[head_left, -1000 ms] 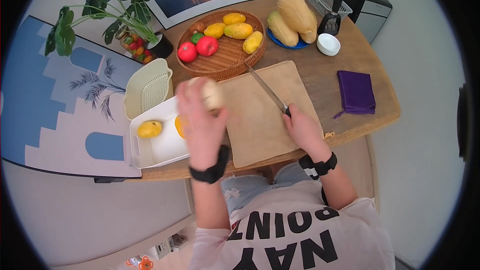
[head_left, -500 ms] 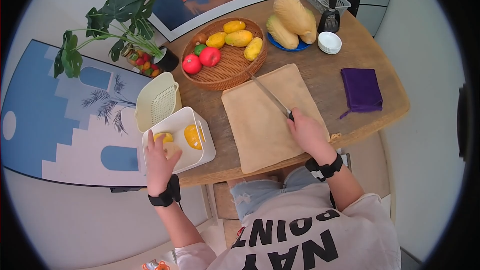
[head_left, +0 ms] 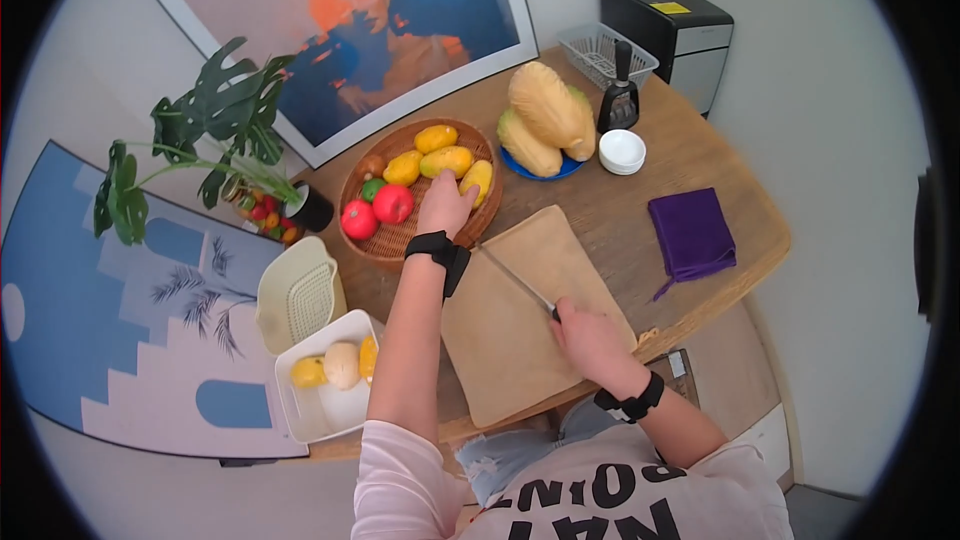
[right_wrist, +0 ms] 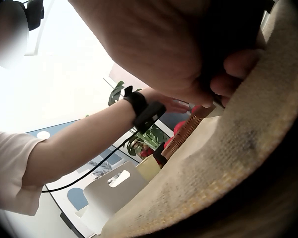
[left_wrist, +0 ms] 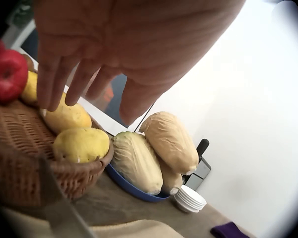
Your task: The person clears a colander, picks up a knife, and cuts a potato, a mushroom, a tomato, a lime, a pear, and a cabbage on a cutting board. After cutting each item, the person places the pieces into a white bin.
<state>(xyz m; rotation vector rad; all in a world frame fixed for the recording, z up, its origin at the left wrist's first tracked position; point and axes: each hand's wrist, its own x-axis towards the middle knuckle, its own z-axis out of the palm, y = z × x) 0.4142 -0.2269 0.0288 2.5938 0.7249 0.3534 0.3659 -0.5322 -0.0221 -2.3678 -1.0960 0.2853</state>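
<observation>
Right grip (head_left: 592, 342) holds one knife (head_left: 515, 273); left grip (head_left: 446, 204) near four yellow fruits (head_left: 447, 159).

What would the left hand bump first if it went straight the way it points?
Probably the yellow fruit in the basket, just ahead of the left hand, though depth is unclear.

Wht wall (head_left: 790, 90), wd tbl (head_left: 690, 155)

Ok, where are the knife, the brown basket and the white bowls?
Knife (left_wrist: 63, 207): left wrist view, on its blade.
Basket (left_wrist: 20, 176): left wrist view, on its outer wall.
Bowls (head_left: 622, 149): head view, inside the top one.
</observation>
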